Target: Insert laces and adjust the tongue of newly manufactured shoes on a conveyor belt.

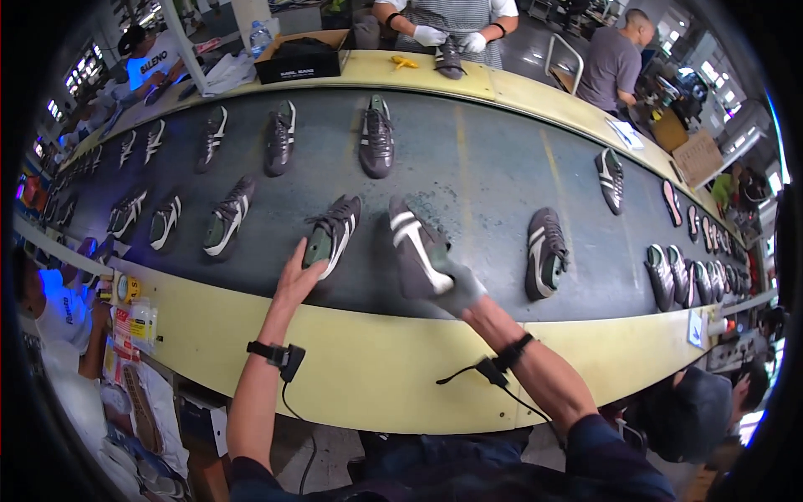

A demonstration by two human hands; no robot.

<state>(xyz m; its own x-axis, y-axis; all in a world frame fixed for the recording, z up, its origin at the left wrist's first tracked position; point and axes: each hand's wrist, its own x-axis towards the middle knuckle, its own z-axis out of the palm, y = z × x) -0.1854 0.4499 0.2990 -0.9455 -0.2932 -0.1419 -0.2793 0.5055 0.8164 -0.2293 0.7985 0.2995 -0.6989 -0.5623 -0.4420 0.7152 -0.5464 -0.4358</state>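
Observation:
In front of me on the dark conveyor belt [493,176] is a dark sneaker [339,230] with white stripes and a green lining. My left hand [299,274], bare, grips it at the heel, toe pointing away. My right hand [462,289], in a grey glove, holds a second sneaker [414,251] by its heel end. That one is tilted, with its striped side showing, and blurred by motion. Part of the right fingers is hidden behind the shoe. Another sneaker [548,251] stands to the right of my right hand.
More sneakers [376,138] line the belt to the left and right. Pale yellow ledges [393,360] border it. Across the belt, a gloved co-worker [452,33] handles a shoe near an open box [301,63]. Another person [686,414] is at the lower right.

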